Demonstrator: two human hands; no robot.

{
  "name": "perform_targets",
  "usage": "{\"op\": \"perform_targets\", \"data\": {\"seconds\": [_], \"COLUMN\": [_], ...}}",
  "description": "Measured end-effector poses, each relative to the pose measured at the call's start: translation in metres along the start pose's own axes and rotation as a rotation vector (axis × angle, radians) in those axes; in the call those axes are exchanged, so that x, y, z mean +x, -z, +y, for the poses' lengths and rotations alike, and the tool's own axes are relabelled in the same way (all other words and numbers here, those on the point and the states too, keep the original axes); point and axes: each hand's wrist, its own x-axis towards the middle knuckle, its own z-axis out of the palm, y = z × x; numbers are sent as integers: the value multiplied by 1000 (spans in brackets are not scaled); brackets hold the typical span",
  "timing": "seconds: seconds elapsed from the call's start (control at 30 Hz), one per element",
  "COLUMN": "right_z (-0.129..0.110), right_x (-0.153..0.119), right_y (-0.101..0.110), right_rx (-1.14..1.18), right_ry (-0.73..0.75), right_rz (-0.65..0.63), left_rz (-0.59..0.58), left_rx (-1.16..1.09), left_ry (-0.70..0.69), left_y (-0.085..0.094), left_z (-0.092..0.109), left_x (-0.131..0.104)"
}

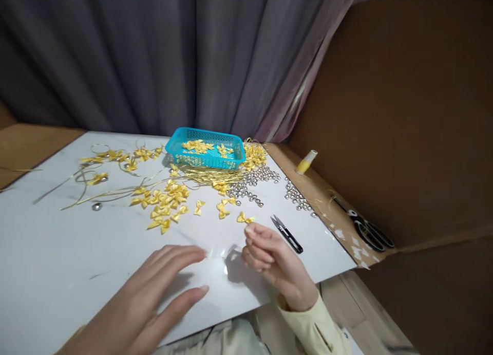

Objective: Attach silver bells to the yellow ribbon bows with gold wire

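Observation:
My left hand [146,293] is over the near part of the white tabletop [57,273]. Its fingers and thumb are apart, with nothing between them. My right hand [275,260] is closed in a pinch, with its fingers curled in. A yellow ribbon bow [244,218] shows right at its fingertips; whether the fingers hold it, or anything else, I cannot make out. Black thread snips [287,234] lie just right of that hand. Beyond my hands is a loose heap of yellow bows [175,193], with a few single bows [223,208] beside it.
A turquoise basket [206,162] holding bows stands at the back. Gold cords [211,176] and silver beads [254,180] lie before it; bows on cords [123,157] are at left. On the brown right-hand ledge are a yellow-and-white tube [306,162] and black-handled scissors [365,229].

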Motion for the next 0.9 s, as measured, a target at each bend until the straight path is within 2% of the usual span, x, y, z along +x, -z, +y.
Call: {"op": "perform_targets", "data": {"seconds": [0.1,0.27,0.47,0.57,0.67,0.77,0.8,0.83,0.9], "right_z": [20,28,24,16,8,4,4,4,5], "right_x": [6,12,12,10,8,3,1,-1,-5], "right_y": [-19,-36,-39,-34,-27,-24,-24,-24,-26], "right_rx": [134,173,112,10,-149,-429,-546,-667,-882], "right_ry": [-79,-98,-101,-84,57,334,422,490,545], "right_rz": [-95,-126,-119,-25,201,503,565,574,430], "left_rz": [-39,-124,-129,-123,-105,-103,-100,-97,-85], "left_rx": [-42,-94,-153,-165,-179,-186,-187,-188,-191], "left_ry": [-59,-86,-76,-11,43,91,99,104,97], "left_y": [-4,-9,-3,0,1,0,0,0,0], "left_z": [8,7,12,12,11,10,10,9,9], "left_x": [16,16,21,21,19,15,15,14,14]}}
